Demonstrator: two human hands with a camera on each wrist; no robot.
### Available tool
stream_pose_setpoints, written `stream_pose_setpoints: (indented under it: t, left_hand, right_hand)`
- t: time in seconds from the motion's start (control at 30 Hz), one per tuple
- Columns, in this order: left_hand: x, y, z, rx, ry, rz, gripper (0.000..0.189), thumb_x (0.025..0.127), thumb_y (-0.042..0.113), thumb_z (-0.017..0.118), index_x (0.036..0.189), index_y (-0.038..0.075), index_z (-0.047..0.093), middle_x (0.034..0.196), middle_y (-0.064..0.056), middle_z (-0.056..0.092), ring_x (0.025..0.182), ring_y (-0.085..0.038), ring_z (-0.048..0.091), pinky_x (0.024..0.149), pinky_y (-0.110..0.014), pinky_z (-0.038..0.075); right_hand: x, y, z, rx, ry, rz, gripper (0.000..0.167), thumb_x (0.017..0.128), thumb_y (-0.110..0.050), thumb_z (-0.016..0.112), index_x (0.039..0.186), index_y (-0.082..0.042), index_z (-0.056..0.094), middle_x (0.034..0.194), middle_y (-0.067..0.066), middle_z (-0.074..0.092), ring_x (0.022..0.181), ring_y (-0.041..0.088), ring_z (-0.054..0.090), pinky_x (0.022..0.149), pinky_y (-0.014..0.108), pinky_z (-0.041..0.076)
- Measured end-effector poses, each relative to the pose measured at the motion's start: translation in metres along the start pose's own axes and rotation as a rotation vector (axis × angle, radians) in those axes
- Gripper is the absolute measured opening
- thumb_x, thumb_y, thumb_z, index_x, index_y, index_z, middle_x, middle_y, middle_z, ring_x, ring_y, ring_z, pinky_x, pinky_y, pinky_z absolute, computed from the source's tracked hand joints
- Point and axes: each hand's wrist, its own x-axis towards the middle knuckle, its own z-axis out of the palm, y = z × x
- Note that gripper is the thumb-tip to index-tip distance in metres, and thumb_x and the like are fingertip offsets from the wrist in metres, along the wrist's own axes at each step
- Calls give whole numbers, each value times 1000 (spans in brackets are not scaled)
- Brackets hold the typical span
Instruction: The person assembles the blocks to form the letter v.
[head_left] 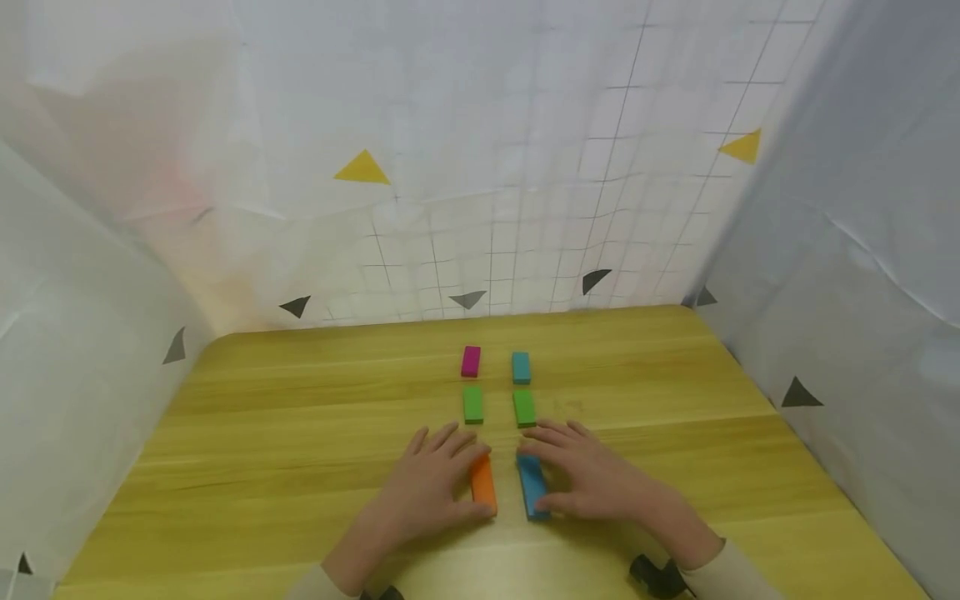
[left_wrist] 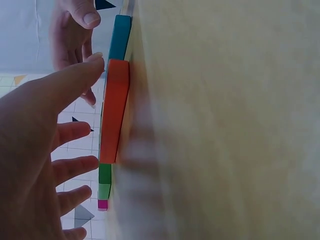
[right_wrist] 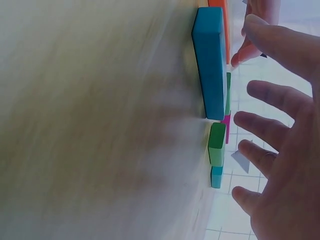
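Note:
My left hand (head_left: 431, 485) is over the near end of the table, its spread fingers and thumb about the orange block (head_left: 483, 486). In the left wrist view the thumb tip is right at one end of that block (left_wrist: 115, 111), the other fingers spread along its top side. Opposite it, my right hand (head_left: 592, 475) hovers with fingers apart over the blue block (head_left: 532, 487). The right wrist view shows thumb and fingers above this block (right_wrist: 210, 62), not curled round it. Both blocks lie flat, side by side with a gap between.
Beyond the hands, two green blocks (head_left: 473, 405) (head_left: 524, 408) lie side by side. Farther back are a magenta block (head_left: 471, 362) and a teal block (head_left: 521, 367). White sheeting (head_left: 480, 167) with printed triangles stands behind and on both sides of the wooden table (head_left: 300, 400).

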Motion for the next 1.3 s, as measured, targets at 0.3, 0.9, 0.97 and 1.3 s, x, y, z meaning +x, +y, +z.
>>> stream_pose_setpoints:
  t: [0.3, 0.9, 0.97, 1.3]
  left_hand:
    - [-1, 1, 2, 16, 24, 22, 78, 81, 80, 54, 144, 34, 48, 151, 3, 47, 146, -31, 36, 115, -67, 25]
    - [-3, 8, 1, 11, 3, 14, 74, 83, 74, 57, 144, 33, 49, 151, 3, 47, 148, -29, 34, 117, -65, 22]
    - [-3, 8, 1, 11, 1, 11, 73, 83, 74, 58, 143, 33, 49, 151, 3, 47, 148, -29, 34, 117, -65, 22]
    - [-2, 7, 1, 18, 4, 11, 71, 83, 74, 57, 141, 32, 51, 149, 4, 49, 148, -29, 35, 117, -65, 23]
  right_hand:
    - [0, -6, -2, -8, -12, 21, 69, 84, -56, 71, 142, -25, 51, 156, 3, 43, 148, 31, 33, 117, 66, 21]
    - [1, -9, 0, 15, -43, 62, 72, 81, -57, 73, 141, -24, 52, 156, 2, 42, 149, 31, 31, 116, 68, 21]
    - [1, -8, 1, 9, -47, 62, 71, 81, -58, 73, 140, -24, 53, 155, 1, 43, 149, 30, 32, 116, 67, 22]
    - [1, -7, 3, 17, -37, 47, 63, 81, -55, 75, 134, -25, 57, 149, -2, 50, 145, 29, 38, 115, 68, 23]
